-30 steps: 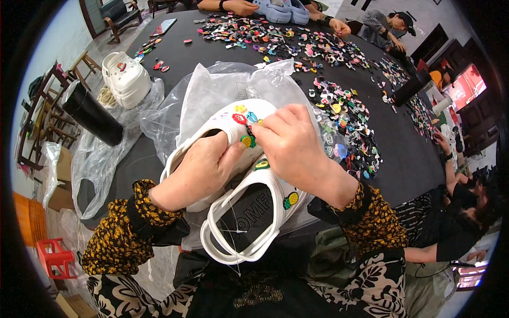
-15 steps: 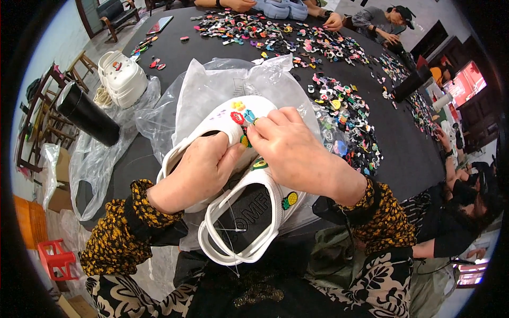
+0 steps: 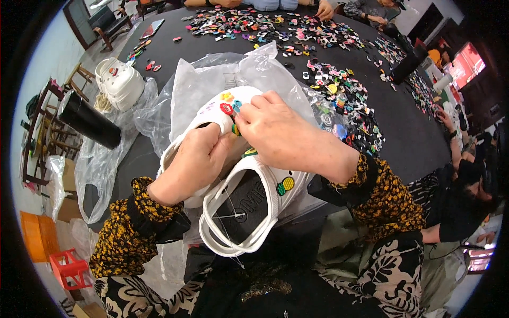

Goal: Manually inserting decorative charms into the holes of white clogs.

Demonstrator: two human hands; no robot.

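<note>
A white clog (image 3: 245, 94) is held tilted between my hands above a plastic bag. My left hand (image 3: 193, 161) is closed on its near side, fingers inside the foot opening. My right hand (image 3: 283, 130) is closed in a pinch against the clog's upper; what its fingertips hold, if anything, is hidden. Beside them are a blue charm (image 3: 237, 105), a red charm (image 3: 226, 108) and a yellow flower charm (image 3: 227, 97). The second white clog (image 3: 269, 193), with a pineapple charm (image 3: 286, 184), lies below, partly under my right hand. A thin clear tie loops across its opening.
Loose colourful charms (image 3: 344, 98) lie in heaps right and far on the black table (image 3: 169, 50). At left are a black tumbler (image 3: 90, 121), a pair of white clogs (image 3: 119, 85) and a clear plastic bag (image 3: 95, 175). Other people (image 3: 366, 13) sit around the table.
The whole view has shifted, so the table's things appear slightly higher. My hands keep their hold on the clog, and my right hand now covers more of the charms near its fingertips.
</note>
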